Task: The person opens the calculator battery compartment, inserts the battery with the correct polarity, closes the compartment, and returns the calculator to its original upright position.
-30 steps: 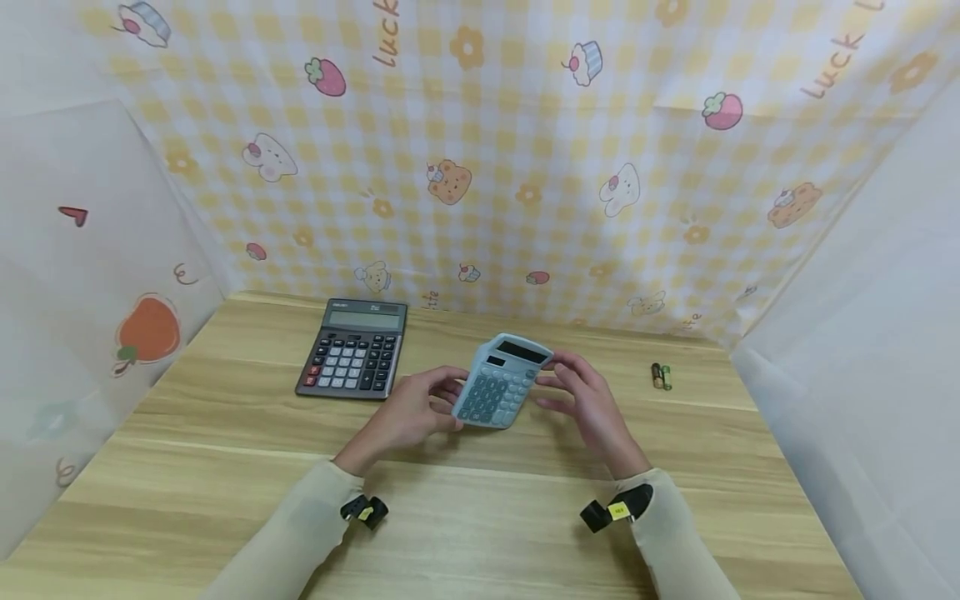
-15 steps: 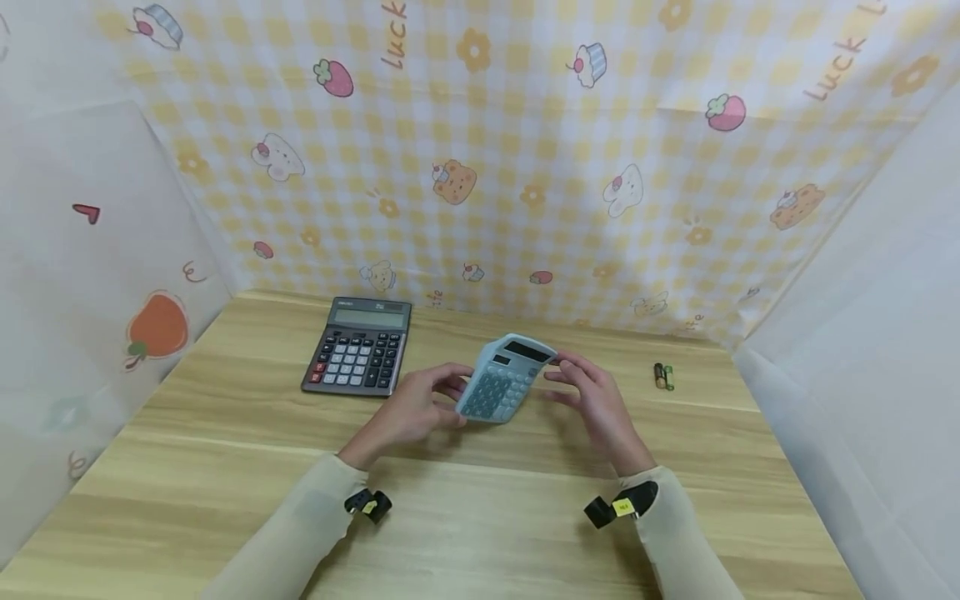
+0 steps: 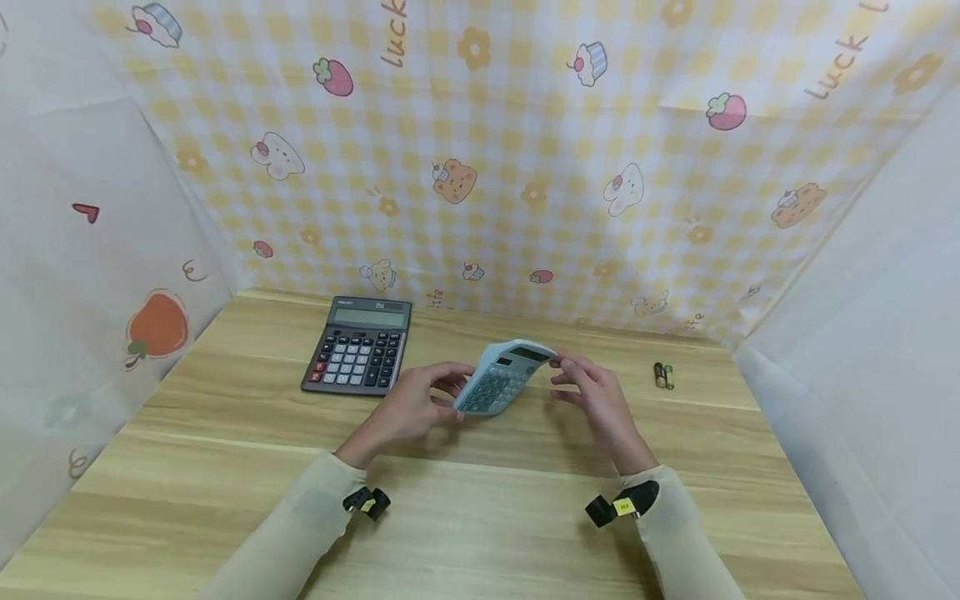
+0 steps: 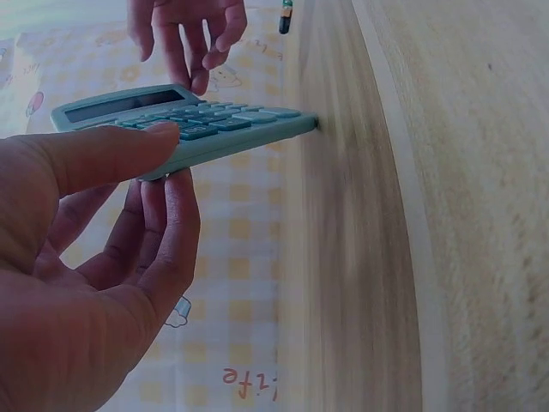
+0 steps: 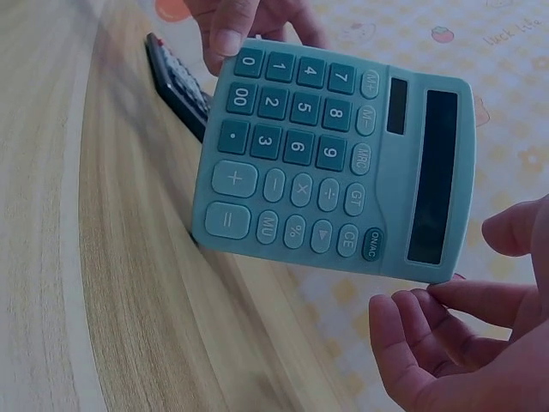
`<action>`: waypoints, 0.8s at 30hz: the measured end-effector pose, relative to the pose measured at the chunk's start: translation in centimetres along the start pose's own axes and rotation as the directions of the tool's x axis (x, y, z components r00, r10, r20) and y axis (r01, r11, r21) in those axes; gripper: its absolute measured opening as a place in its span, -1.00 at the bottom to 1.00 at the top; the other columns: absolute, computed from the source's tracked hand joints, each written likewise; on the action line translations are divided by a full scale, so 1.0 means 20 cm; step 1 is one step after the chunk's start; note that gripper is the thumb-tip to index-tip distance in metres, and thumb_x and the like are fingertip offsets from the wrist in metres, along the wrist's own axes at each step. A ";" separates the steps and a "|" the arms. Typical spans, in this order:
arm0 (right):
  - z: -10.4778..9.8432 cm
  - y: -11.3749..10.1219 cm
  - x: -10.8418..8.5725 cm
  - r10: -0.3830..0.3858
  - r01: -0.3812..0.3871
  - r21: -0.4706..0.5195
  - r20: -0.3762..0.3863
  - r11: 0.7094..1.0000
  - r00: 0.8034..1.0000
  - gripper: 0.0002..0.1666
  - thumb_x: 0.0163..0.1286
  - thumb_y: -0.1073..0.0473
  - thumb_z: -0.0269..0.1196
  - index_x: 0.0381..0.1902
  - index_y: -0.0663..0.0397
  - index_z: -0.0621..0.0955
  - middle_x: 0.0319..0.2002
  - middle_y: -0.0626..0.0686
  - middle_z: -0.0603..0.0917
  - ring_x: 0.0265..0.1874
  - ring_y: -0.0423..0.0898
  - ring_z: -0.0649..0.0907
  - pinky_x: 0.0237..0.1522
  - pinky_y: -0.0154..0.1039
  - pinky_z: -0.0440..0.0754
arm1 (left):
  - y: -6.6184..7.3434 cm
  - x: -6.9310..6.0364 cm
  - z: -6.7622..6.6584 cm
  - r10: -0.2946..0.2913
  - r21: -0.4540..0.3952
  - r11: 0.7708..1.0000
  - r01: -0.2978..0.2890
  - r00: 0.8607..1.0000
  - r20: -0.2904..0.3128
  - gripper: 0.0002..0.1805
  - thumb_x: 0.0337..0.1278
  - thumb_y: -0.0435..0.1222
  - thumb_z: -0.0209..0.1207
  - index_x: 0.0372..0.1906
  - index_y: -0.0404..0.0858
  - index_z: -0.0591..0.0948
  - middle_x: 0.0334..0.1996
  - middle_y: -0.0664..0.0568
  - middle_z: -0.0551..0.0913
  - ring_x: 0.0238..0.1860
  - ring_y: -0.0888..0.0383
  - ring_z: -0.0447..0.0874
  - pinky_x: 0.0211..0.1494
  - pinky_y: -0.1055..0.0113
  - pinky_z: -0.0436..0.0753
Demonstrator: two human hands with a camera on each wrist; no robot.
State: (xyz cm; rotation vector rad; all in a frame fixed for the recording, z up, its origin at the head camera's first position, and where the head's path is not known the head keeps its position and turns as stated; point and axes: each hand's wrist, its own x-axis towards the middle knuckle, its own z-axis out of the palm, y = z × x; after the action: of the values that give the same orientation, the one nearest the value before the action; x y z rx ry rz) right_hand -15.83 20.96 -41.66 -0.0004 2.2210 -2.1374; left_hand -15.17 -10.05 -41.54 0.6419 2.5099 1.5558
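Note:
A light blue-green calculator point(image 3: 501, 379) is held tilted above the table, its keys facing up and toward me. My left hand point(image 3: 416, 404) pinches its lower left corner, thumb point(image 4: 129, 154) on the key side and fingers underneath. On the other side is my right hand point(image 3: 600, 408), where a fingertip touches the calculator's upper right corner. In the right wrist view that hand's thumb point(image 5: 510, 232) stands off the calculator and its other fingers are loosely bent. The calculator's back is hidden.
A dark grey desk calculator point(image 3: 356, 346) lies face up at the back left of the wooden table point(image 3: 480, 533). Two small batteries point(image 3: 660, 375) lie side by side at the right. A checked cloth point(image 3: 510, 133) hangs behind, with white sheets at both sides.
The blue-green calculator has tilted flatter, so its face looks more foreshortened. The right hand's fingers have shifted slightly to the right. The left hand keeps its pinch on the lower corner.

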 end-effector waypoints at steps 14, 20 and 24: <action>0.00 -0.01 -0.01 -0.004 0.003 -0.044 -0.012 0.999 1.000 -0.44 0.81 0.04 0.11 0.43 0.41 0.59 0.33 0.34 0.61 0.04 -0.07 0.66 0.10 -0.15 0.77 | 0.00 0.00 -0.01 0.043 0.035 0.998 -0.044 0.999 0.012 -0.31 0.07 -0.61 0.50 0.38 -0.29 0.69 0.03 0.00 0.77 0.06 0.04 0.75 0.16 0.18 0.77; 0.01 -0.01 -0.01 -0.016 0.015 -0.052 -0.008 0.999 1.000 -0.43 0.81 0.05 0.11 0.43 0.46 0.58 0.30 0.32 0.63 0.00 -0.10 0.68 0.10 -0.14 0.77 | 0.02 -0.01 0.00 0.058 0.043 0.997 -0.058 0.998 0.008 -0.31 0.05 -0.65 0.48 0.36 -0.30 0.70 0.01 0.00 0.77 0.05 0.05 0.74 0.12 0.25 0.78; 0.00 -0.01 -0.01 -0.019 0.019 -0.058 0.005 0.998 1.000 -0.43 0.82 0.06 0.09 0.44 0.46 0.57 0.32 0.34 0.60 0.01 -0.08 0.69 0.13 -0.09 0.77 | 0.03 -0.02 0.00 0.072 0.044 0.996 -0.072 0.997 0.004 -0.31 0.04 -0.69 0.44 0.35 -0.32 0.71 0.02 -0.02 0.76 0.05 0.03 0.74 0.11 0.21 0.79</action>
State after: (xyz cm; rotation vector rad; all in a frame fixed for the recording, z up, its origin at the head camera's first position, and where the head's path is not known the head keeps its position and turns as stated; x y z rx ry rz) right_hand -15.58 20.94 -41.49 -0.0285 2.2892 -2.0790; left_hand -14.65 -9.91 -41.01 0.7475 2.5532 1.5246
